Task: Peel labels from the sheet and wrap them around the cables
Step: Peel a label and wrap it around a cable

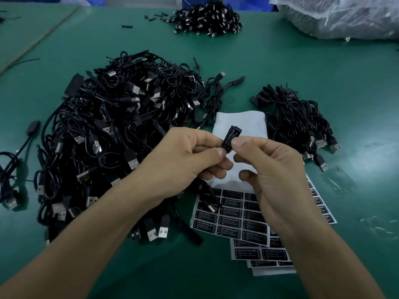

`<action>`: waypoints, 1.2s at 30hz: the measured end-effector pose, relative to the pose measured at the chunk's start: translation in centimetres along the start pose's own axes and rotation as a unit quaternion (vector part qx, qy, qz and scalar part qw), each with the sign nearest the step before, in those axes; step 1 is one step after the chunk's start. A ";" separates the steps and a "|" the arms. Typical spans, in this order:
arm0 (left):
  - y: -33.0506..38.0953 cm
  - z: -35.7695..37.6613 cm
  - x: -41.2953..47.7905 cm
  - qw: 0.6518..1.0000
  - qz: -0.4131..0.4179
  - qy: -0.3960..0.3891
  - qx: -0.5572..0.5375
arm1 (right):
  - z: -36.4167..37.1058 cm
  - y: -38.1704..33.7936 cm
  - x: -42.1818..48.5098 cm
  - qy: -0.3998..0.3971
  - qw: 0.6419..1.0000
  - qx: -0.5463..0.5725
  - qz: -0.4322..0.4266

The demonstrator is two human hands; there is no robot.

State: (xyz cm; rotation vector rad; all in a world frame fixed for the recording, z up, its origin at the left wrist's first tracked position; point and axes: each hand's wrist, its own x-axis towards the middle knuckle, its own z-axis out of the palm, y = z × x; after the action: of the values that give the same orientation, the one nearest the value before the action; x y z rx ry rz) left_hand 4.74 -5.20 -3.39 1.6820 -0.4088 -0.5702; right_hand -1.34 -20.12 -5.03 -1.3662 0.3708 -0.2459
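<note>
Both hands meet above the label sheets. My left hand (190,156) pinches the small black controller block of a cable (231,137), which bears a black "LED CONTROLLER" label. My right hand (269,167) pinches the same block from the right, thumb pressed on the label. The cable's USB plug (210,205) hangs below my left hand onto the sheets. The white label sheets (228,221) with rows of black labels lie under my hands, fanned out; their upper part is bare white backing (239,121).
A large heap of black USB cables (121,134) covers the green table (302,67) to the left. A smaller cable bundle (295,121) lies to the right. Another pile (207,17) sits at the far edge, beside a clear plastic bag (345,16).
</note>
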 end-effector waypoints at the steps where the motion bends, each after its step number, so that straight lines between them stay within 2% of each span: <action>1: 0.0 0.0 0.0 1.000 0.000 0.000 0.001 | 0.0 0.0 0.0 0.002 1.000 -0.001 -0.004; 36: -0.5 0.7 0.1 0.999 0.012 0.030 0.009 | 0.2 0.4 0.1 0.023 0.997 -0.029 -0.068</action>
State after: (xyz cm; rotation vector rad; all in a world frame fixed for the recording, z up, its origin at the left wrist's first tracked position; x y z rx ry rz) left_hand 4.37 -5.71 -3.94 1.7046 -0.3901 -0.4991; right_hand -1.18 -19.93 -5.43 -1.4472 0.3263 -0.3815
